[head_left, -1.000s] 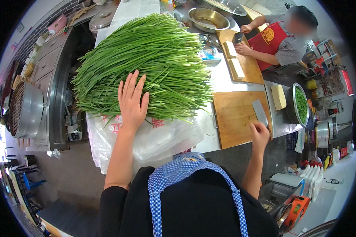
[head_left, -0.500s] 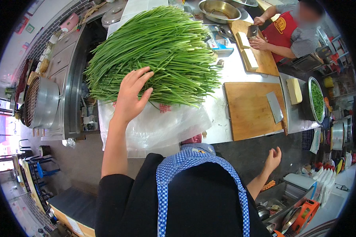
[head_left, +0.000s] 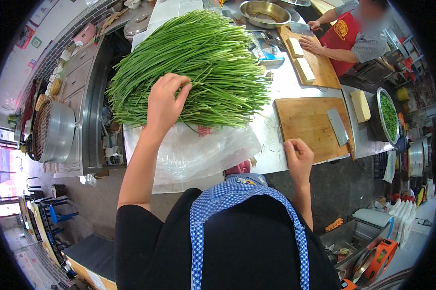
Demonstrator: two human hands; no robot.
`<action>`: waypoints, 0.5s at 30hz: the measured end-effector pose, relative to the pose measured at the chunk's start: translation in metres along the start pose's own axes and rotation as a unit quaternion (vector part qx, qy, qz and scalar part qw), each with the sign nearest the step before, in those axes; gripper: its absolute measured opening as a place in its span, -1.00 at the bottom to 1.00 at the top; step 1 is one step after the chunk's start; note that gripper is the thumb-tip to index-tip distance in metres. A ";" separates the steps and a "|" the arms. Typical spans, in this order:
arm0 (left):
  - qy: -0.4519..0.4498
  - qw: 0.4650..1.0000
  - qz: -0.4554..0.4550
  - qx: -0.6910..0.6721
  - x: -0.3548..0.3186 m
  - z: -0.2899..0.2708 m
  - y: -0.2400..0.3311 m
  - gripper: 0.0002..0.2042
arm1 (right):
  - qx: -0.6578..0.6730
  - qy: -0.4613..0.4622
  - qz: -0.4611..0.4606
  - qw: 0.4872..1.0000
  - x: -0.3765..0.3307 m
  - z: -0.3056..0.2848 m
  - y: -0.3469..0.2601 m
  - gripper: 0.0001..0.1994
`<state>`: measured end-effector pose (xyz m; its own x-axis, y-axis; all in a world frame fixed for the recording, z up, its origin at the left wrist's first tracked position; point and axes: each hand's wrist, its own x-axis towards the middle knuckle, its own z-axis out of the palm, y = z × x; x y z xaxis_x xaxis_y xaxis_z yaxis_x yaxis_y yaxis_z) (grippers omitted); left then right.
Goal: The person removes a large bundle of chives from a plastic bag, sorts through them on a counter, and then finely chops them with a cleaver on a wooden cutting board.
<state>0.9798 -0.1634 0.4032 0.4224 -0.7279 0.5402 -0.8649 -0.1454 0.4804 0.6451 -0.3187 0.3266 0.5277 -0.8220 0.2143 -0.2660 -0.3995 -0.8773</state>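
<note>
A large heap of long garlic chives (head_left: 198, 53) lies on a clear plastic bag (head_left: 203, 150) on the table in front of me. My left hand (head_left: 166, 101) is over the near left part of the heap, thumb and fingertips pinched together at the chives. How many stalks are between them is hidden. My right hand (head_left: 299, 157) is at the table's near edge, by the near left corner of a wooden cutting board (head_left: 305, 125). Its fingers are curled in with the thumb; anything in them is too small to make out. A cleaver (head_left: 337, 126) lies flat on that board.
Across the table a person in a red apron (head_left: 341, 36) holds another cleaver over a second board (head_left: 324, 67) with pale blocks (head_left: 304, 69). A bowl of chopped greens (head_left: 388, 116) stands at right beside another pale block (head_left: 360, 106). A metal basin (head_left: 265, 13) is at the back.
My right hand has come up and left from beside my body to the board's near corner. My left hand's fingers have closed from a spread to a pinch. The other person's cleaver has moved back.
</note>
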 end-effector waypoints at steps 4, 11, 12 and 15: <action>-0.035 0.997 -0.069 0.029 0.015 0.010 -0.001 -0.84 | -0.027 -0.047 -0.051 0.997 0.002 0.014 -0.022 -0.90; -0.074 0.984 -0.133 -0.098 0.024 -0.002 -0.011 -0.90 | -0.017 -0.040 -0.001 0.999 -0.006 0.009 -0.015 -0.86; -0.076 0.978 -0.157 -0.114 0.023 -0.005 -0.011 -0.90 | -0.012 -0.037 0.015 0.999 -0.008 0.007 -0.013 -0.86; -0.078 0.966 -0.175 -0.172 0.017 -0.010 -0.013 -0.91 | -0.007 -0.028 0.049 0.998 -0.016 0.001 0.002 -0.85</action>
<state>1.0013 -0.1671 0.4129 0.6032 -0.7708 0.2048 -0.5233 -0.1887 0.8310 0.6372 -0.3057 0.3211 0.5424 -0.8338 0.1032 -0.3299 -0.3243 -0.8866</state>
